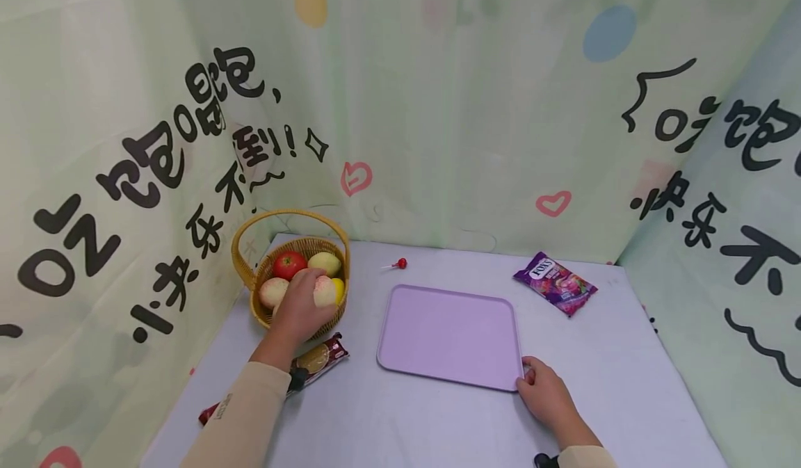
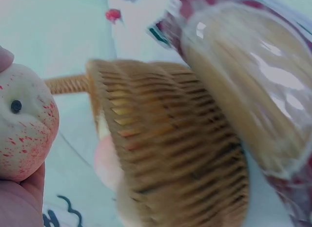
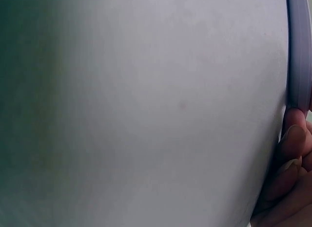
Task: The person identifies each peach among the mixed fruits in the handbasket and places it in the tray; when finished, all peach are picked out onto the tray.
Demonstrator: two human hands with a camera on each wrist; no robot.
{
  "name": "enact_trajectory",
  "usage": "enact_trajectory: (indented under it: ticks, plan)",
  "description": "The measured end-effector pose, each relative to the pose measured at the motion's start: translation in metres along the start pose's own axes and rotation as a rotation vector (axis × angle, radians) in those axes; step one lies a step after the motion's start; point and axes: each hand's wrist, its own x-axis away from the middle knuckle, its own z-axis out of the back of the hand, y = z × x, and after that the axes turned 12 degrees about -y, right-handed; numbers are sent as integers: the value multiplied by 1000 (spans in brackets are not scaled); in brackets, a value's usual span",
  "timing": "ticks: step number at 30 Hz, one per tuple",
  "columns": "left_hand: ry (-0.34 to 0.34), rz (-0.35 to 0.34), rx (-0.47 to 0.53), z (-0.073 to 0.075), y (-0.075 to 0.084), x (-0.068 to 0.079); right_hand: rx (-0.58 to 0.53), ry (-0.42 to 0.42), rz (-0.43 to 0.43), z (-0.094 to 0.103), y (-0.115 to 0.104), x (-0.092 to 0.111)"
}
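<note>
My left hand grips a pale peach with red speckles, over the near right side of the wicker basket. In the left wrist view the peach shows beside the basket's woven wall, with fingers curled round it. A red apple, a pale green-yellow fruit, another peach and a yellow fruit lie in the basket. My right hand pinches the near right corner of a purple tray, which lies flat on the table. Its fingers show at the tray's edge.
A long packaged snack in a dark red wrapper lies in front of the basket, partly under my left forearm. Behind the tray is a small red lollipop. A purple candy bag lies at the back right. Printed curtains enclose the table.
</note>
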Motion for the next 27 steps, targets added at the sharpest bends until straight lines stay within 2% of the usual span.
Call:
enact_trajectory:
  ticks: [8,15,21,27]
  plan:
    - [-28,-92,29,-8,26,-8,-5,12,-4,-1,2,2]
    - [-64,-145,35,-23,39,-15,-17,5,-2,-7,2,3]
    - [-96,-121,54,-36,58,-25,-14,10,-8,-4,0,4]
    - [-151,-90,113,-50,68,-37,-6,37,11,-1,-1,3]
